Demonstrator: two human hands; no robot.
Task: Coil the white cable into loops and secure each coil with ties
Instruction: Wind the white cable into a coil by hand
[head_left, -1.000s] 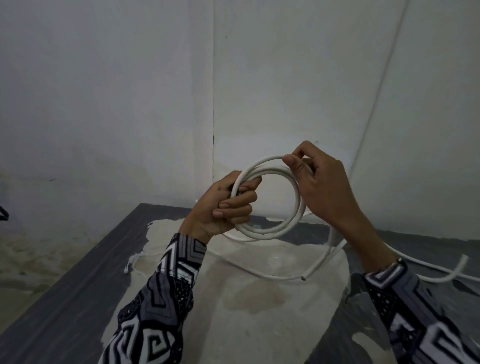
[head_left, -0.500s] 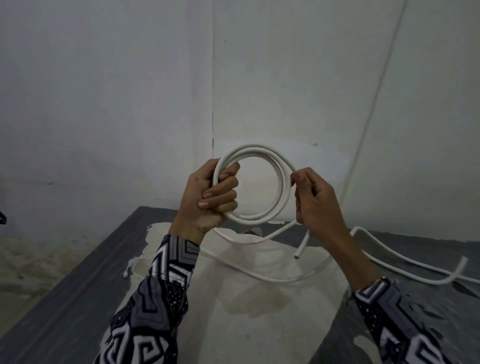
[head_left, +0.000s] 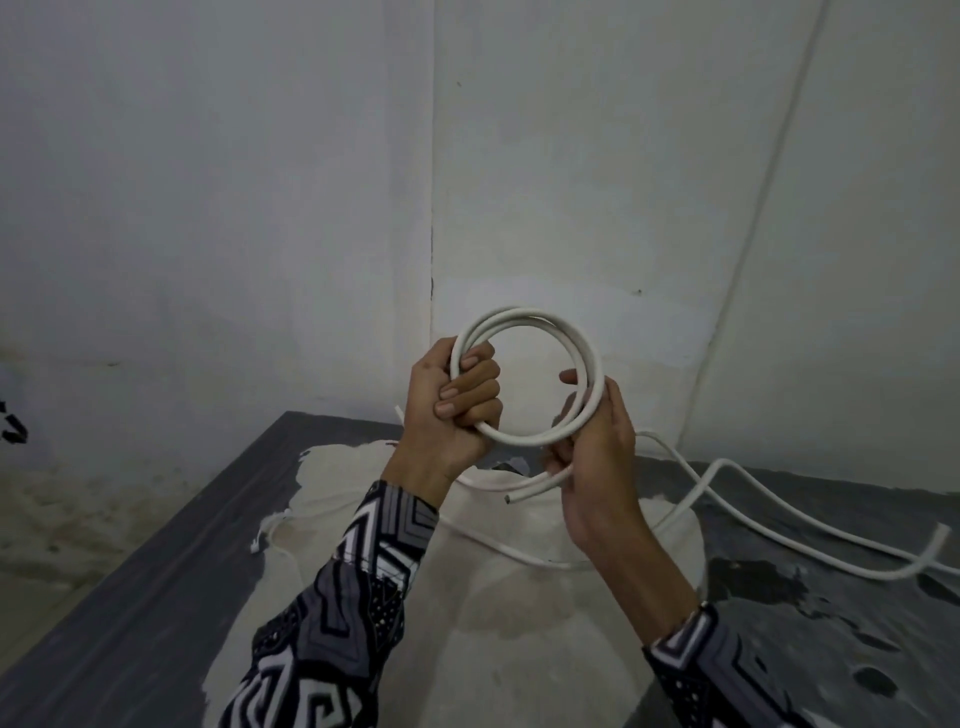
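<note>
Bare white walls meet in a corner behind a dark table with a pale sheet over it. Above it the left hand grips the white cable coil, fingers clamped round the loops. The right hand curls round the coil's lower right. Coiling looks nearly finished; next, probably, tuck the loose end and find a tie, none visible.
</note>
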